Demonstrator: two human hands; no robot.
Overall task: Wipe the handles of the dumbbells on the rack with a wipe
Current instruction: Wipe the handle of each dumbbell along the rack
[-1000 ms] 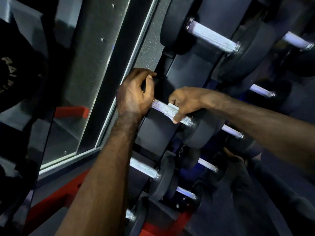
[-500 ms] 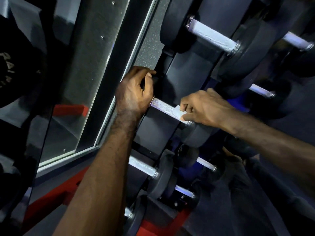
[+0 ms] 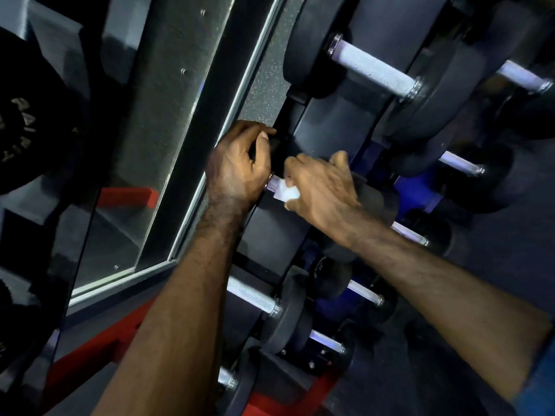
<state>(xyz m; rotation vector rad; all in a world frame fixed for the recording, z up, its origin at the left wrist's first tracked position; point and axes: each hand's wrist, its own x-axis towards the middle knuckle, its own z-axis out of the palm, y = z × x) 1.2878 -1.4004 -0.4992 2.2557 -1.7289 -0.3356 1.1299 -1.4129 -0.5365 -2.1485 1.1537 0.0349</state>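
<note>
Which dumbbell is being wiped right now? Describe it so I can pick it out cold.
Start at the mirror on the left; the dumbbell rack runs along its edge. The dumbbell being wiped sits mid-rack, below the big one with the fully bare handle. It alone has both hands on it: left hand gripping its end, right hand pressing a white wipe on its handle.

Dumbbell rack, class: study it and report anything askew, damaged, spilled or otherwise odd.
Nothing stands out. The black dumbbells with knurled silver handles sit in orderly rows. The left hand steadies one black weight head while the right hand presses a white wipe on that handle. Dim light hides fine damage.
</note>
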